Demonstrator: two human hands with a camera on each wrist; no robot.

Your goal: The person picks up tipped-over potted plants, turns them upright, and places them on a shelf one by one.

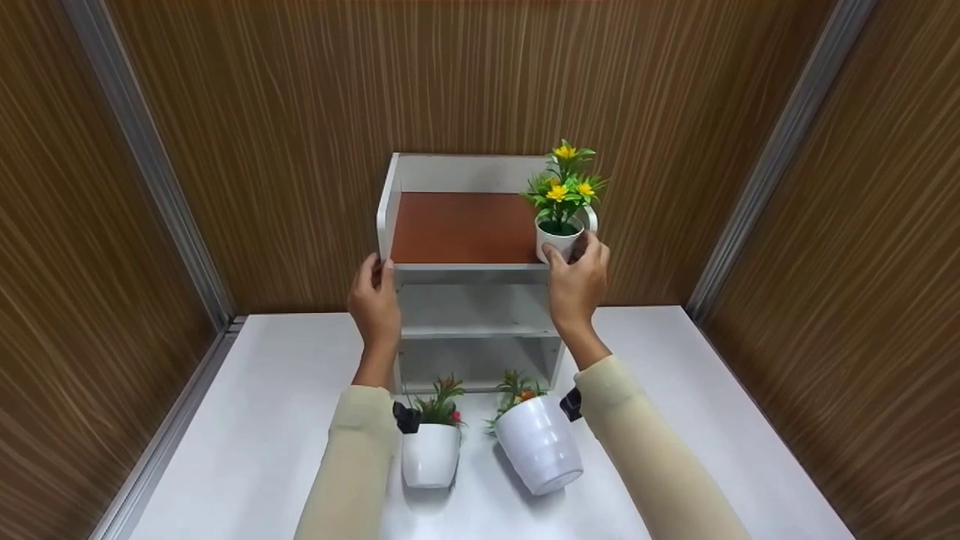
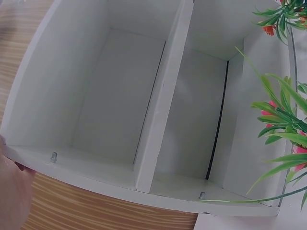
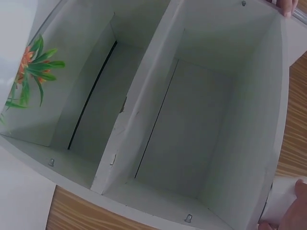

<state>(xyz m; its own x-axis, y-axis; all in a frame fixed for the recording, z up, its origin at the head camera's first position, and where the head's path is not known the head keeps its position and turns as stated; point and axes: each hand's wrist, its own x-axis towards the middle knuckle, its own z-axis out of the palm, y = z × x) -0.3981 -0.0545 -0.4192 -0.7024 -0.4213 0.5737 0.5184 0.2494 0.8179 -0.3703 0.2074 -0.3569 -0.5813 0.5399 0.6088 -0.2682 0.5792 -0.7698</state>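
Note:
My right hand (image 1: 579, 283) grips a small white pot of artificial yellow flowers (image 1: 559, 184), thumb on the front and fingers round the right side. The pot is at the front right corner of the brown top board (image 1: 465, 229) of a white shelf unit (image 1: 472, 332). With my left hand (image 1: 375, 304) I hold the unit's left side near the top front corner, thumb at the front edge. In the right wrist view, part of the right hand (image 3: 290, 213) and the pot's white side (image 3: 279, 200) show by the unit's upper edge.
Two more white pots lie tipped over on the white table (image 1: 270, 420) before the unit: one with pink flowers (image 1: 433, 457), a larger one with orange flowers (image 1: 538, 442). Wood-patterned panels (image 1: 300, 150) enclose the back and both sides.

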